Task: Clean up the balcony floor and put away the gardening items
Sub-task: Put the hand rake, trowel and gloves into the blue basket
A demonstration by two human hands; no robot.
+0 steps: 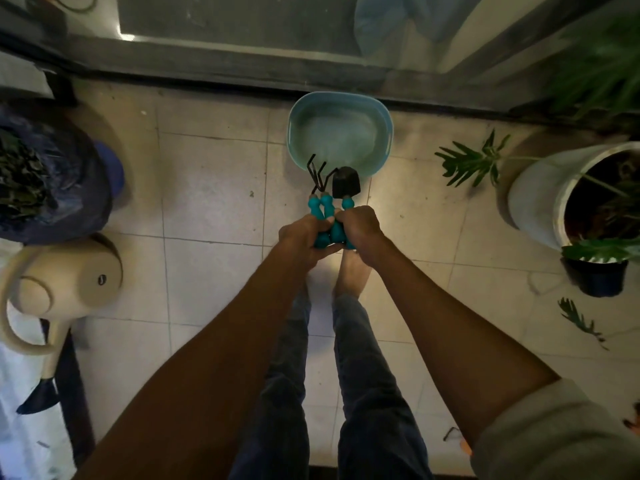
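Teal-handled garden tools (325, 216) (three) gripped by curled left hand (301, 237) and right hand (360, 230).

Bare tiled floor (214, 188) at centre; flanked by watering can (69, 285) left, white planter (554, 195) right, basin (341, 133) above.

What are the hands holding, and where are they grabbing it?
Both the left hand and the right hand hold a bunch of small garden tools by the blue handles, fingers curled round them.
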